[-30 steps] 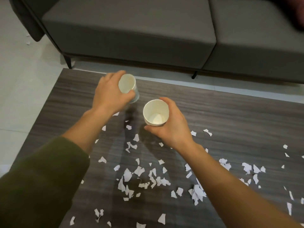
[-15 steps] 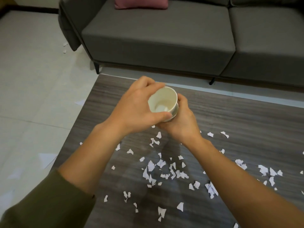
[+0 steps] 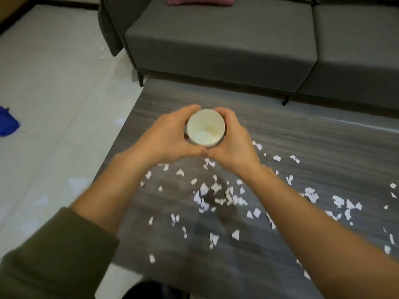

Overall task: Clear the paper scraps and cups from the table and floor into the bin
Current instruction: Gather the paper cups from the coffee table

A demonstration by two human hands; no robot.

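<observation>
Above the dark wood table (image 3: 302, 134) I hold white paper cups (image 3: 205, 127), one nested inside the other, mouth up towards me. My left hand (image 3: 166, 137) grips them from the left and my right hand (image 3: 234, 143) grips them from the right, thumbs meeting below the rim. Several torn white paper scraps (image 3: 216, 195) lie scattered over the tabletop below and to the right of my hands. More paper scraps (image 3: 76, 183) lie on the pale tiled floor at the left. No bin is in view.
A grey sofa (image 3: 237, 39) with a pink cushion (image 3: 200, 0) stands behind the table. A blue object (image 3: 7, 123) lies on the floor at the far left. A dark shape (image 3: 151, 291) sits at the table's near edge.
A second ago each hand held a separate cup. The left cup was brought over and pushed into the right one; now both hands hold the stack. The view has shifted left.
</observation>
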